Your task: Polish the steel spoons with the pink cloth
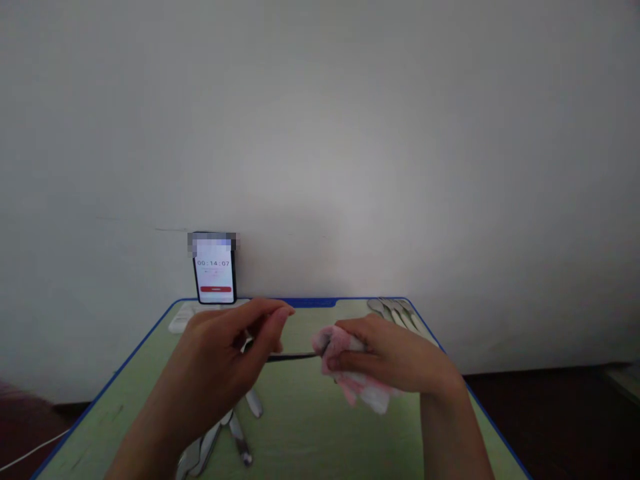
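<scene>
My left hand [227, 357] is closed, thumb against fingers, round one end of a piece of cutlery [294, 357]. Only its thin metal shaft shows between the hands, so its kind cannot be made out. A pink and white cloth [363, 393] is gripped in my right hand [380, 353] and wraps the cutlery's other end. The shaft lies nearly level above the green table [300, 427]. Below my left hand, several more pieces of metal cutlery [237, 437] lie loosely together, partly hidden by my forearm.
Several spoons and other cutlery [395, 312] lie side by side at the table's far right corner. A phone [216, 273] showing a timer stands upright at the far left, by a white tray-like object [180, 318]. A pale wall [320, 133] rises behind the table.
</scene>
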